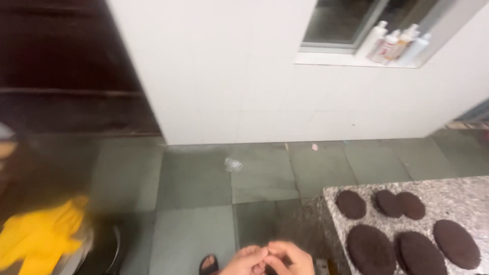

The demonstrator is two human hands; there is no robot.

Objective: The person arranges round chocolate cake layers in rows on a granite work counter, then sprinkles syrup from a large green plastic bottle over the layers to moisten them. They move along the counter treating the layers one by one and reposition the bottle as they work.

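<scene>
My left hand [245, 262] and my right hand [287, 258] meet at the bottom edge of the head view, fingertips pinched together. Whether something small sits between the fingers is too blurred to tell. To the right of the hands, several dark brown round cake layers [371, 248] lie flat on a speckled granite counter [473, 201]. Below my left hand a foot in a dark sandal [208, 265] stands on the floor.
Grey-green floor tiles [198, 178] stretch to a white tiled wall [229, 71]. Several white bottles [395, 45] stand on a window sill at the top right. A yellow cloth [38, 239] hangs blurred at the lower left beside a dark round vessel [104, 252].
</scene>
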